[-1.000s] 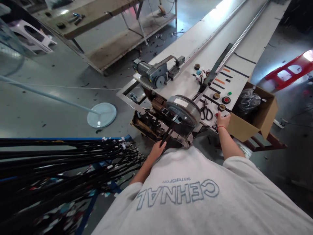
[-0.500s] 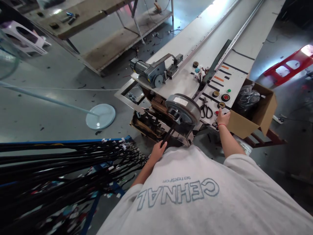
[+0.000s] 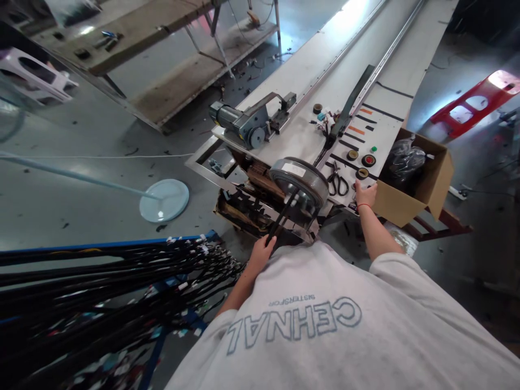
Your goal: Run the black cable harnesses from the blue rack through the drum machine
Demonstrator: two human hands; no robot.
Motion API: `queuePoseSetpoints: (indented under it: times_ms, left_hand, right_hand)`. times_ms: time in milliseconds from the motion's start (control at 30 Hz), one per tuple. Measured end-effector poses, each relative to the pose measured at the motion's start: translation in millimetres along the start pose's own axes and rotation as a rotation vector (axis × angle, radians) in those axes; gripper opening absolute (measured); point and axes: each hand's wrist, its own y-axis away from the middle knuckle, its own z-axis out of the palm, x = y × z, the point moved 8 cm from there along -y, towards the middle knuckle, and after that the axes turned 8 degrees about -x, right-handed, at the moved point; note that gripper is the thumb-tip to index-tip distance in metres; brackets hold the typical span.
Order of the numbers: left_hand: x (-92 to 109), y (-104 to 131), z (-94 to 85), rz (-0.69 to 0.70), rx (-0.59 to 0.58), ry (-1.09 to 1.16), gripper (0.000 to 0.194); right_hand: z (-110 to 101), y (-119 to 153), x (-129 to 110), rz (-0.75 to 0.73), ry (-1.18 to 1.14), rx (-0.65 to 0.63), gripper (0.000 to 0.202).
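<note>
Light grey shirt [image 3: 309,276] on the person wearing the camera, with 2 lines of outlined or dark lettering across the chest, running right to left in this view; the large line reads "CEHNAL"; the small line, nearer the collar edge in view, appears to read "SISTERSFOR"; 1 white label [image 3: 293,169] on the round metal drum [image 3: 314,187] bears faint marks, too blurred to read.

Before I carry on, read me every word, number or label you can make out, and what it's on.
"CEHNAL": large letters on the shirt, upside down in this view.
"SISTERSFOR": small letters on the same shirt, also upside down.
White label on the round drum: too blurred to read.
White tags among the black cables: too small to show any text.
</note>
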Motion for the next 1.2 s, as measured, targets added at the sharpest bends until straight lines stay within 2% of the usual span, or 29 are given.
queuePoseSetpoints:
  times_ms: [300, 467, 600, 700, 800, 900, 1033, 1200]
  left_hand:
    - [34.5, -37.0, 3.7, 0.042, 0.014, 0.000, 0.035]
    - [39.7, -48.1, 4.1, 0.058, 0.028, -0.026, 0.038]
    - [23.6, -50.5, 11.9, 0.061, -0.009, -0.089, 0.036]
    - [-14.2, -47.2, 15.7, -0.043, -0.042, -0.195, 0.027]
    - [-63.0, -33.6, 11.4, -0.217, -0.074, -0.252, 0.018]
    - [-91.7, -9.0, 0.0, -0.287, -0.077, -0.237, 0.014]
    - [-96.1, 33.6, -19.7, -0.285, -0.026, -0.234, 0.025]
    - [-80.7, 78.2, -38.5, -0.283, 0.135, -0.153, 0.040]
  right_hand:
    - [-1.3, 3.1, -4.0, -0.020, -0.003, 0.010, 0.090]
    - [-1.1, 3.1, -3.7, -0.001, 0.015, 0.033, 0.089]
    - [-0.2, 1.9, -2.5, -0.009, 0.008, 0.035, 0.087]
    - [0.6, 0.9, -1.6, -0.014, 0.011, 0.021, 0.089]
    - [0.8, 1.0, -1.4, -0.008, 0.020, 0.010, 0.088]
    - [0.4, 2.7, -1.6, 0.003, 0.024, 0.006, 0.086]
    - [-0.3, 6.0, -2.8, -0.005, 0.019, 0.004, 0.086]
    - [0.1, 6.9, -1.5, 0.002, 0.020, -0.002, 0.088]
